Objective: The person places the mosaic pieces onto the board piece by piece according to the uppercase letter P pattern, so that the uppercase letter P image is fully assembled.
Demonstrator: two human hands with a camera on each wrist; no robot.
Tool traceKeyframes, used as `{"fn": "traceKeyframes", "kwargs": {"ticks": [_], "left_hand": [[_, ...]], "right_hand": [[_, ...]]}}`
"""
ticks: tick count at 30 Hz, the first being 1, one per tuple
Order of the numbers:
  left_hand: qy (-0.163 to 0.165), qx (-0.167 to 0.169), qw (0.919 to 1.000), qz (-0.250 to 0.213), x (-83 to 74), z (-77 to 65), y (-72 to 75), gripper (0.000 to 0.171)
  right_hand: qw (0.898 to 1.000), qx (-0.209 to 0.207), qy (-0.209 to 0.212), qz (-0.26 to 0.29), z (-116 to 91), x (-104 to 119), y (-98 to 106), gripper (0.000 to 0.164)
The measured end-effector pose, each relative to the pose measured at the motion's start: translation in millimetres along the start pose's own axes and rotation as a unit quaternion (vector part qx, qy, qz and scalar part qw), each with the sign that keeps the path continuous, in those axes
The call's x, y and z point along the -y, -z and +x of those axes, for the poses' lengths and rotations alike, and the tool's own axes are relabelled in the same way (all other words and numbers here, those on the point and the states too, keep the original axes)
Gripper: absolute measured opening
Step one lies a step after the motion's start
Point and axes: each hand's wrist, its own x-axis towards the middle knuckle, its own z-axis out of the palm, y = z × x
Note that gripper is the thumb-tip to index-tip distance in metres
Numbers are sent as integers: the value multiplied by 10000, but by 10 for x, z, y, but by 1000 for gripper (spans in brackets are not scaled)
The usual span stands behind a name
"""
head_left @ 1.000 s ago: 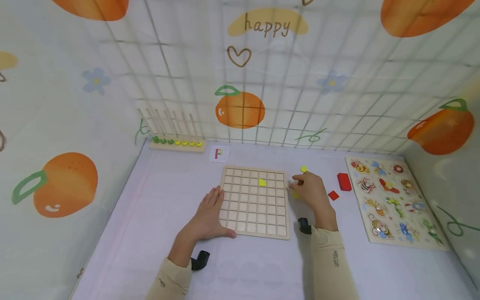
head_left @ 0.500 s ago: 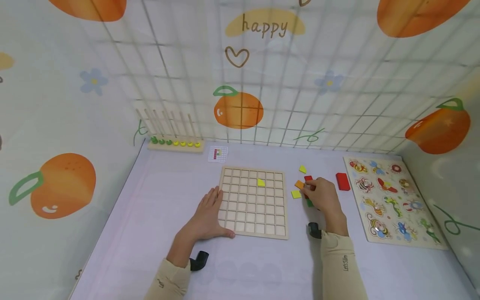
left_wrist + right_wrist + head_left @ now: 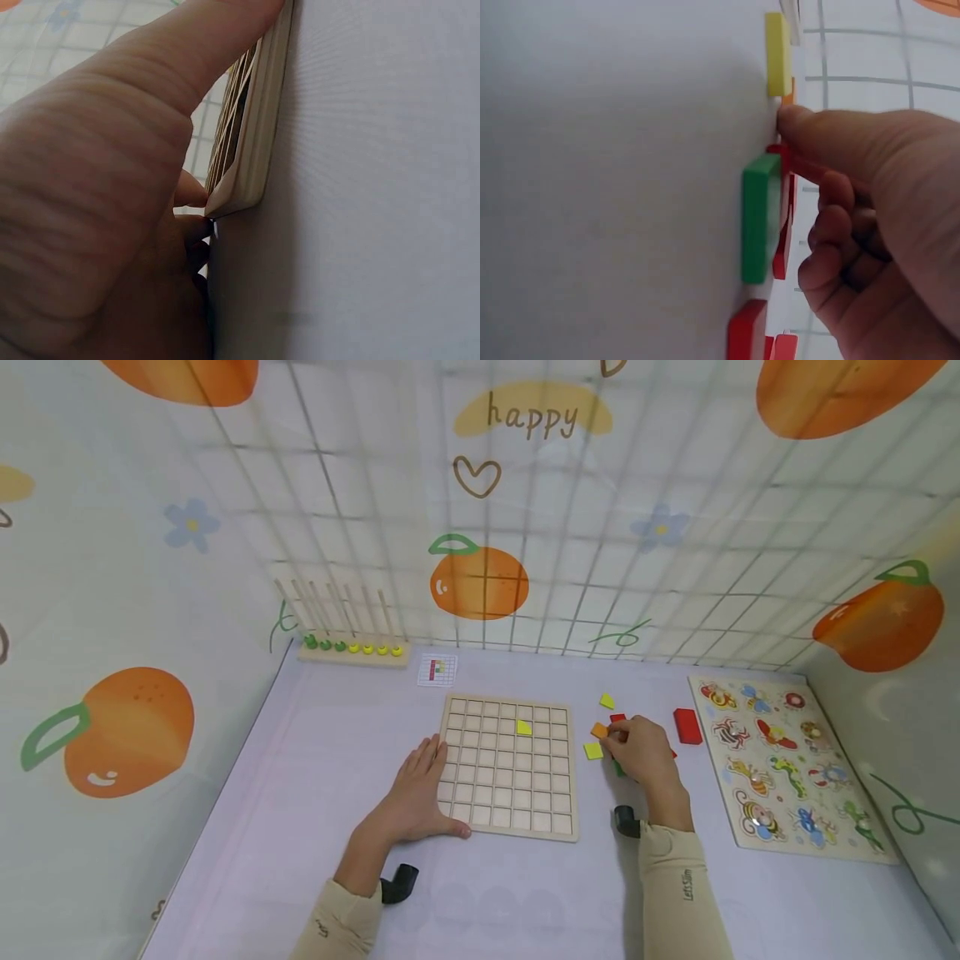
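A square wooden grid board (image 3: pixel 510 764) lies on the table, with one yellow tile (image 3: pixel 524 727) in a cell of its upper part. My left hand (image 3: pixel 411 793) rests at the board's near left corner, its straight fingers along the left edge and its thumb (image 3: pixel 172 52) on the front edge. Right of the board, my right hand (image 3: pixel 643 752) pinches at an orange tile (image 3: pixel 599 731) with thumb and forefinger, the other fingers curled in. Around it lie a yellow square tile (image 3: pixel 593 751), a green tile (image 3: pixel 759 217) and red tiles (image 3: pixel 748 330), partly hidden by the hand in the head view.
A yellow cut-corner tile (image 3: pixel 607 701) and a red block (image 3: pixel 687 727) lie farther out. An insect picture puzzle (image 3: pixel 723 777) fills the right side. At the back stand a pegged bead rack (image 3: pixel 352 658) and a small pattern card (image 3: pixel 437 670).
My right hand has moved right and slightly down from beside the board's edge, uncovering the orange tile and covering the red ones at right. Left hand and board stay put.
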Motion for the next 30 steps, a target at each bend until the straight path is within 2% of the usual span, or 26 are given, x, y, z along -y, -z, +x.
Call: {"fn": "traceKeyframes", "kwargs": {"ticks": [9, 20, 30], "left_hand": [[39, 13, 10000, -44, -40, -19, 40, 149], [83, -4, 9999, -97, -35, -23, 34, 148], [58, -9, 9999, -100, -30, -30, 28, 149]], "right_hand": [[9996, 96, 163, -194, 47, 0, 8, 30], [9994, -29, 257, -210, 36, -3, -17, 32], [9966, -241, 777, -144, -1, 150, 32, 29]]}}
